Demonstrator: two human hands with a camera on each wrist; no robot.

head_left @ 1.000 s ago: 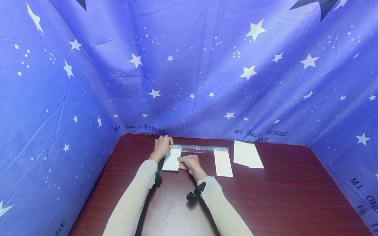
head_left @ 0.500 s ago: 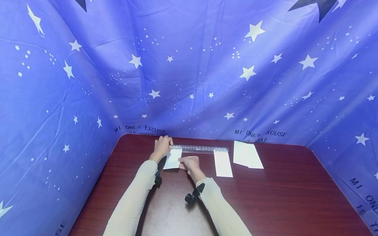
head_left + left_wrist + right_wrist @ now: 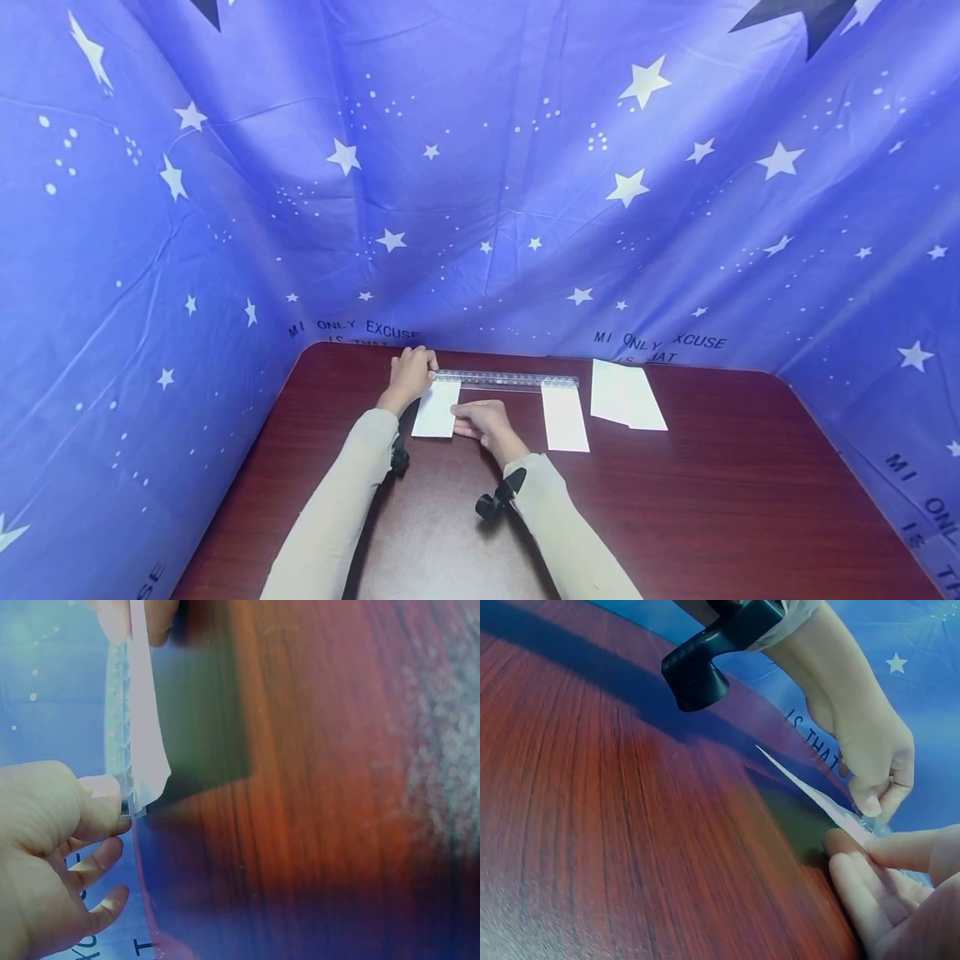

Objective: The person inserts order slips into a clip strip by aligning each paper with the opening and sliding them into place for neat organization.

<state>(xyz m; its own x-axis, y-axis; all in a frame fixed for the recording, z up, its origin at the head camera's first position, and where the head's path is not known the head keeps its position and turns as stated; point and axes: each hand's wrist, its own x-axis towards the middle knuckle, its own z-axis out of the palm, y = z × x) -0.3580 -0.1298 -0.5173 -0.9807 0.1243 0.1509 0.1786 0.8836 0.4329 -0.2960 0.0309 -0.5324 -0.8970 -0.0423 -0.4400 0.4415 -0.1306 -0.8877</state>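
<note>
Head view: left hand (image 3: 411, 375) pinches clear strip (image 3: 501, 381), right hand (image 3: 483, 419) pinches paper (image 3: 436, 412).

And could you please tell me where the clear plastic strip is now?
In the head view, the clear plastic strip is near the far edge of the table, its left end pinched by the left hand, its right end at a white paper's top.
</note>
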